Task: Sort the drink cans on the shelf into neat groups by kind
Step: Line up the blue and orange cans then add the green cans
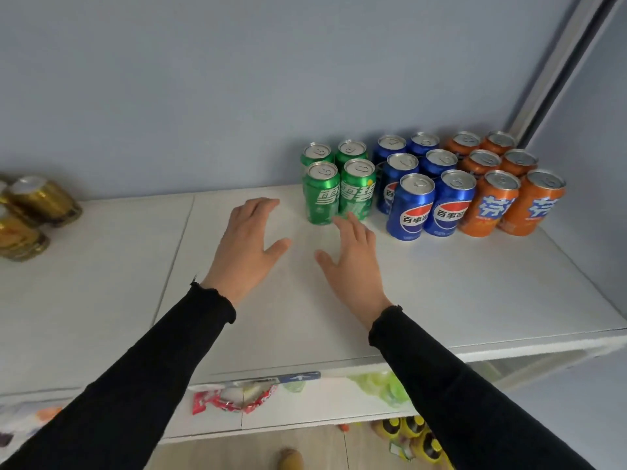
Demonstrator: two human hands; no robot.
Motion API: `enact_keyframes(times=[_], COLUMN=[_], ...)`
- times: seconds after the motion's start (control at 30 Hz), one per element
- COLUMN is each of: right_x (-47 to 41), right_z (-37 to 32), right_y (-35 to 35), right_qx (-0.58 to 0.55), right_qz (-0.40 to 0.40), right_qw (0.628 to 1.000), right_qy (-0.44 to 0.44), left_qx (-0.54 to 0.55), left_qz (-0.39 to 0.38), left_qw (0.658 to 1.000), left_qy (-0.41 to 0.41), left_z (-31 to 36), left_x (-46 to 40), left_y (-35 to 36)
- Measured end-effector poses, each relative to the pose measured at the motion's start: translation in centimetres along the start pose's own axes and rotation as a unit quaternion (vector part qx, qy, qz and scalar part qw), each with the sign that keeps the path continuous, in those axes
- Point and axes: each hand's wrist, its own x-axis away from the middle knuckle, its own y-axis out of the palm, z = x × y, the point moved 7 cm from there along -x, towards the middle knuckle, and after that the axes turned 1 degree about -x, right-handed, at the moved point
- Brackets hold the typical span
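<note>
On the white shelf (441,293), at the back right, cans stand upright in three blocks by kind. Several green cans (322,195) are on the left, several blue cans (412,206) in the middle, several orange cans (488,205) on the right. My left hand (249,239) hovers over the shelf with straight fingers, left of the green cans and holding nothing. My right hand (353,259) is spread out too, its fingertips just in front of the green cans, perhaps touching one. Both arms wear black sleeves.
Gold cans (37,201) stand at the shelf's far left edge. A blue-grey wall backs the shelf, and a metal upright (556,69) rises at the right corner. A lower shelf holds a red packet (234,398) and green packaging (383,388); yellow bottles (407,432) stand below.
</note>
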Motion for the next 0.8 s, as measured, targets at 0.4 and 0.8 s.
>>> enact_keyframes(times=[0.4,0.8], right_x=[8.0,16.7], right_z=[-19.2,-39.7], right_y=[11.9,27.5], right_qx=[0.042,-0.022], right_qz=[-0.115,-0.141], right_qw=[0.969,0.957], right_qy=[-0.215,-0.253], left_qx=[-0.084,-0.078], left_qz=[0.053,0.12], left_qw=[0.988,0.97], left_qy=[-0.116,-0.196], left_z=[-12.5,-30.4], left_x=[17.1,33.7], left_y=[-13.4,-29.5])
